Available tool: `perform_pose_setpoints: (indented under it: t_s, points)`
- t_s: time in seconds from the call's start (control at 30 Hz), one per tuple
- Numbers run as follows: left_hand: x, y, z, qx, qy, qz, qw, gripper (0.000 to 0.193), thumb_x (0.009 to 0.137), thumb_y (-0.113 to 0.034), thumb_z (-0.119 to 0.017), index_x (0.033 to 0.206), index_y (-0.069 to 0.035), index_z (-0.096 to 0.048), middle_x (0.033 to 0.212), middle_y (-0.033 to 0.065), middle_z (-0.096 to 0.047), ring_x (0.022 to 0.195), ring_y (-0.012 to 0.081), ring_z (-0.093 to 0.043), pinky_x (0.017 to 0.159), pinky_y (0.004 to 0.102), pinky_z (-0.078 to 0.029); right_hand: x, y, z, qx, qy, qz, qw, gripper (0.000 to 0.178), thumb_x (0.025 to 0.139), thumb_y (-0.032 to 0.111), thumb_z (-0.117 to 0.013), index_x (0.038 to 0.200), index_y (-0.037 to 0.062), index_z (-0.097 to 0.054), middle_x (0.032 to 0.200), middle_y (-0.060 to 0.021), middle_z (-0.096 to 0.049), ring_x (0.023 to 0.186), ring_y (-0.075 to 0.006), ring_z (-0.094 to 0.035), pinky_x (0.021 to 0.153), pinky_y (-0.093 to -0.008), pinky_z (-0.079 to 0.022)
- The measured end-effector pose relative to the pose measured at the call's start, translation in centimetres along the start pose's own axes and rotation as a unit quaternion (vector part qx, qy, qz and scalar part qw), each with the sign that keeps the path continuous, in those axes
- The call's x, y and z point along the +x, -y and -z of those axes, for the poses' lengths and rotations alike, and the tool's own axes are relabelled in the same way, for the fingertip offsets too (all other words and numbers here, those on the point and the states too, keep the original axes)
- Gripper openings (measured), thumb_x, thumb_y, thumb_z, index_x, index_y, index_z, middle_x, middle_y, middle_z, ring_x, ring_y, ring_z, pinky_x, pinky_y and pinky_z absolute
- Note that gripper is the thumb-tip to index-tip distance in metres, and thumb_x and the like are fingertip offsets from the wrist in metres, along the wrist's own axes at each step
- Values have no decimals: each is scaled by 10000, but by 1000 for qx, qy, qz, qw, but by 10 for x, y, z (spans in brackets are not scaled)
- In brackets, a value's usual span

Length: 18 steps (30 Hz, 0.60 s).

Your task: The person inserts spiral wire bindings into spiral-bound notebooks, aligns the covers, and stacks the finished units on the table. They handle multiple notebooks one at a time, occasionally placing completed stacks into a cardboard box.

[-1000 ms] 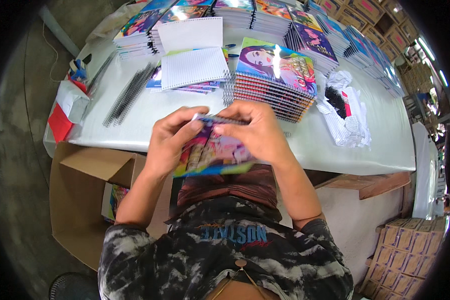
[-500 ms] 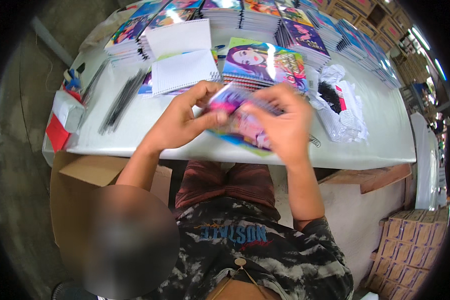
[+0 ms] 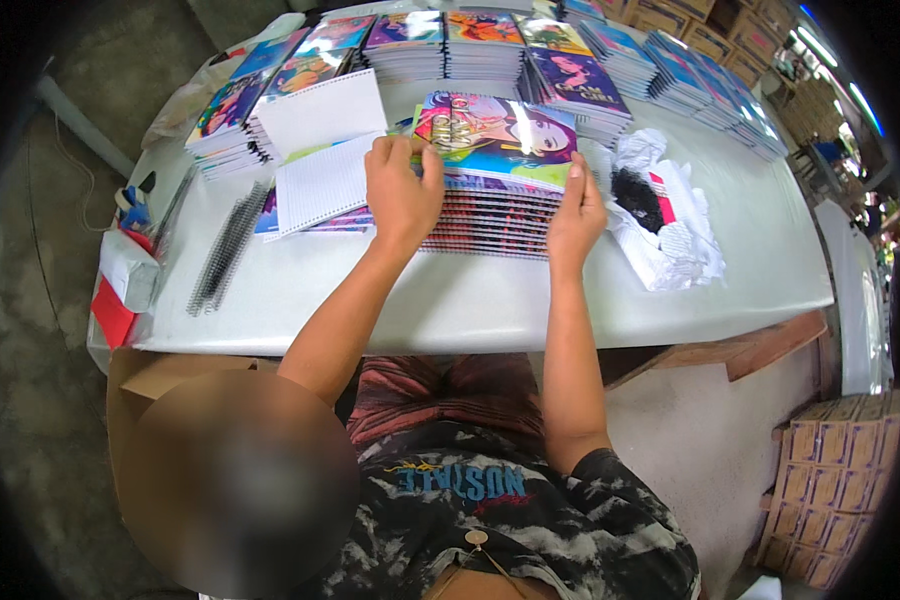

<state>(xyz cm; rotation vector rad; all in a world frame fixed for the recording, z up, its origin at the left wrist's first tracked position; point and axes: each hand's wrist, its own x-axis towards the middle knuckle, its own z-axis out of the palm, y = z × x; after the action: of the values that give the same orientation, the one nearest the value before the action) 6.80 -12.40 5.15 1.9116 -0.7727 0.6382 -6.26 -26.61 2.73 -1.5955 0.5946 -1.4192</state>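
Note:
A glossy spiral notebook (image 3: pixel 495 140) with an illustrated cover lies over a stack of similar notebooks (image 3: pixel 490 215), their bound edges turned toward me. My left hand (image 3: pixel 405 195) is closed at the notebook's left edge, its fingertips partly hidden. At the right edge my right hand (image 3: pixel 576 212) grips it, thumb on top and the other fingers mostly out of sight below. Left of the stack, an open notebook (image 3: pixel 320 190) with lined pages rests on other colourful notebooks, its blank leaf (image 3: pixel 325 112) raised.
Black spiral coils (image 3: pixel 225 250) lie at the table's left, near a wrapped white-and-red packet (image 3: pixel 128 270). Crumpled white paper (image 3: pixel 670 250) holds a dark tangled bundle (image 3: pixel 635 200) at the right. Rows of notebook stacks (image 3: pixel 485 65) line the far side. A cardboard box (image 3: pixel 135 430) stands below.
The notebook that was blurred between my hands near the table's front edge now lies on the stack. Both hands have moved forward and farther apart, to its two sides.

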Motion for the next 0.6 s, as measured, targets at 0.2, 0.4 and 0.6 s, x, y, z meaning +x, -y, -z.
perform_pose_setpoints:
  t_s: [0.2,0.4,0.6]
  points:
    - [110,69,21,141,-120,-182,966,242,742,-182,-590,965,-89,-608,948,146,-568,942,309,-525,812,438,-403,-2,-2,-2,16,-43,12,999,247,893,160,-544,1000,-44,-633,969,-122,-658,874,-150,-606,795,-266,-460]
    - [123,109,57,380,295,-75,874,292,797,-298,-587,1001,-92,-626,1046,137,-585,955,316,-560,846,412,-422,-9,-12,7,37,-29,19,999,247,905,144,-508,1014,-52,-612,1065,-132,-622,965,-181,-570,843,-294,-436]
    - [-20,126,95,287,247,-213,901,497,763,-326,-620,1146,-26,-518,1124,171,-571,1011,335,-563,849,419,-451,-43,12,15,-58,-69,181,979,223,901,106,-454,977,-38,-607,1102,-149,-598,1057,-256,-506,930,-370,-353]
